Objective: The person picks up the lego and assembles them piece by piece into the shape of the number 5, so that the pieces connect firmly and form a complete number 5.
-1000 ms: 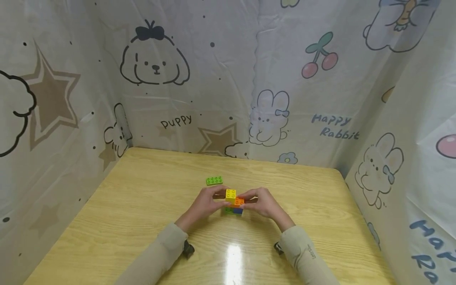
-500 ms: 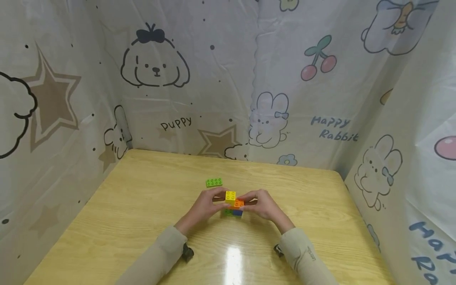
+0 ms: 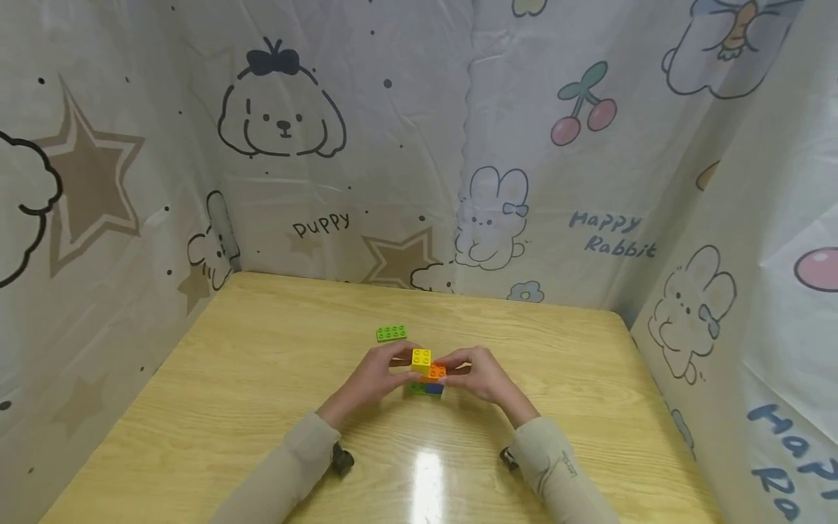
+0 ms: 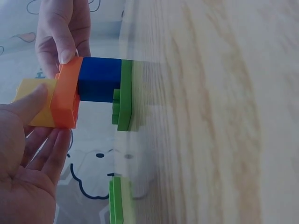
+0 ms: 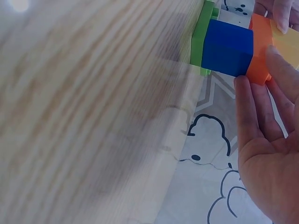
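Observation:
A stack of toy building bricks stands upright on the table in the head view. Its base is a thin green brick [image 4: 125,95], which carries a blue block [image 4: 99,79] at the right end. On the blue block sits an orange brick [image 3: 437,372] that overhangs to the left. A yellow block [image 3: 421,360] tops the orange brick's left end. My left hand [image 3: 374,376] grips the yellow block, thumb on its near face, fingers around the far side. With thumb and fingers my right hand [image 3: 483,374] pinches the orange brick's right end.
A second thin green brick [image 3: 391,333] lies on the wooden table [image 3: 294,327] behind the stack, a little to the left. Printed cloth [image 3: 406,145] encloses the table at the back and both sides. Dark wrist devices [image 3: 342,460] sit under the sleeves.
Both hands keep the same hold on the stack, and the bricks stay in the same arrangement. Only the head view shifts slightly.

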Demonstrator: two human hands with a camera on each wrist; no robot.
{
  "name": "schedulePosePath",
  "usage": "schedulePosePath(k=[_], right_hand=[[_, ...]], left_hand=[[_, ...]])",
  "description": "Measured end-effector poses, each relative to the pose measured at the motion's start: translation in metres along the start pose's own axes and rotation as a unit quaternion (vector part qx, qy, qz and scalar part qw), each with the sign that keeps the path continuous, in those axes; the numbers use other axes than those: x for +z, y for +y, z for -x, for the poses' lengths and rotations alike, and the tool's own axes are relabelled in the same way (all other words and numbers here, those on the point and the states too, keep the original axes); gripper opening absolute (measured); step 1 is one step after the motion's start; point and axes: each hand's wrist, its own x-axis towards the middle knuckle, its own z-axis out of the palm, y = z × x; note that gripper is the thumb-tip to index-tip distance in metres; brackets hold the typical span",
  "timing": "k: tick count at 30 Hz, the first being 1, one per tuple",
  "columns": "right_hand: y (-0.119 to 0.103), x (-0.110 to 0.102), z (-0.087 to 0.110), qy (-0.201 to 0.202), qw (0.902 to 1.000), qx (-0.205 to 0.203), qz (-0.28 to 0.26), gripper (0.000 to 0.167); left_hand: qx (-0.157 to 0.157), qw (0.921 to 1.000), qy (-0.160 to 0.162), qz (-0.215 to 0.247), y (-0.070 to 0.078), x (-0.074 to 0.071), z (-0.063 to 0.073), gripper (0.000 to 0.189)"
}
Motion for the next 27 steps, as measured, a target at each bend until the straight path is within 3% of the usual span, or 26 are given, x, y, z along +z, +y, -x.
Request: schedulePosePath(k=[5,10,15,20,27], right_hand=[[0.001,0.002,-0.001,0.0,1.0,0.005,0.001,0.028],[0.0,0.002,-0.001,0.004,0.9999,0.013,-0.004,0.029],[0.002,0.002,-0.001,0.002,0.9998,0.021,0.003,0.03],[0.002,0.001,0.0,0.0,0.9997,0.023,0.002,0.03],[0.001,0.001,-0.002,0.002,0.9997,0.025,0.0,0.03]], left_hand=[[0.01,0.9998,-0.015,-0.005,-0.001,-0.007,0.001,0.051],[0.017,0.9997,-0.012,-0.01,-0.007,-0.027,-0.002,0.066],[-0.017,0.9992,0.036,-0.003,-0.023,-0.046,-0.007,0.07],[-0.048,0.995,0.088,0.01,-0.039,-0.055,-0.015,0.068],[-0.078,0.9938,0.077,0.018,-0.064,-0.055,-0.027,0.068]])
